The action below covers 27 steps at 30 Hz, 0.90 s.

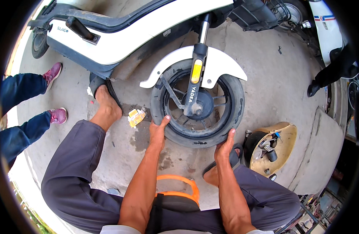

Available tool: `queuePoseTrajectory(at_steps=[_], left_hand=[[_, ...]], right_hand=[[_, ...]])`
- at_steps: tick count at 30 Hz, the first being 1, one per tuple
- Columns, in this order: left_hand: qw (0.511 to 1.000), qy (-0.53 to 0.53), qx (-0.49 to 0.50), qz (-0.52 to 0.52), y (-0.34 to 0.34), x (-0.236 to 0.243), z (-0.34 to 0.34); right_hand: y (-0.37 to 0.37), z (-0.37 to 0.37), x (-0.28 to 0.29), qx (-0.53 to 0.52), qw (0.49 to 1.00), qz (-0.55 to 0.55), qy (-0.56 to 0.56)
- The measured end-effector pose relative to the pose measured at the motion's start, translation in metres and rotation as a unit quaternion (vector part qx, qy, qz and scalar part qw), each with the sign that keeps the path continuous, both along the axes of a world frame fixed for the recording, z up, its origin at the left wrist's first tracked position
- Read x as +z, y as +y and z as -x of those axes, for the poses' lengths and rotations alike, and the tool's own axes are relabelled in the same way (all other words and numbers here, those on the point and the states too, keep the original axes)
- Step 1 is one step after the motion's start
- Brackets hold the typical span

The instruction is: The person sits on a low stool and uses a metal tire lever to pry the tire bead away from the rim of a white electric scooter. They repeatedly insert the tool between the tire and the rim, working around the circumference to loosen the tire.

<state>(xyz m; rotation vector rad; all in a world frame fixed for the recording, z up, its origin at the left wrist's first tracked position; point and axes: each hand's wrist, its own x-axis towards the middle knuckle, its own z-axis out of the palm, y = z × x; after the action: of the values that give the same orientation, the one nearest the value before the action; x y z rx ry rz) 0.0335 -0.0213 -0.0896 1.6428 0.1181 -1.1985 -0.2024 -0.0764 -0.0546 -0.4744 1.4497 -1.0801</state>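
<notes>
In front of me stands the front wheel of a white scooter [113, 43], its black tyre [189, 140] around a dark rim with a hub [203, 106]. My left hand [158, 132] grips the tyre's lower left edge, thumb on the near side. At the lower right, my right hand [225, 147] grips the same tyre, thumb pointing up along its sidewall. The other fingers of both hands are mostly hidden behind the rubber. Above the wheel are a white mudguard [226, 62] and a black fork leg [199, 56] with a yellow reflector [196, 71].
A yellowish basin [290, 144] holding tools and parts sits right of my right foot. A torn yellow packet [136, 117] lies left of the wheel. Under me is an orange-framed stool [195, 190]. Other people's shoes [58, 116] show left, and a black shoe [313, 88] right.
</notes>
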Motion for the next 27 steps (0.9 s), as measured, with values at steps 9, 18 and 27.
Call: queuePoseTrajectory(at_steps=[9,18,27], left_hand=[[0.998,-0.049,-0.04,-0.011,-0.024,0.004,-0.026],[0.772,-0.605,-0.195,0.018,-0.004,0.042,0.008],[0.621,-0.552,-0.545,0.113,0.03,0.058,0.054]], right_hand=[[-0.003,0.018,-0.018,0.027,1.0,0.003,-0.011],[-0.008,-0.022,0.019,0.064,0.935,-0.024,0.348],[-0.033,-0.014,0.032,0.105,0.916,0.043,0.383]])
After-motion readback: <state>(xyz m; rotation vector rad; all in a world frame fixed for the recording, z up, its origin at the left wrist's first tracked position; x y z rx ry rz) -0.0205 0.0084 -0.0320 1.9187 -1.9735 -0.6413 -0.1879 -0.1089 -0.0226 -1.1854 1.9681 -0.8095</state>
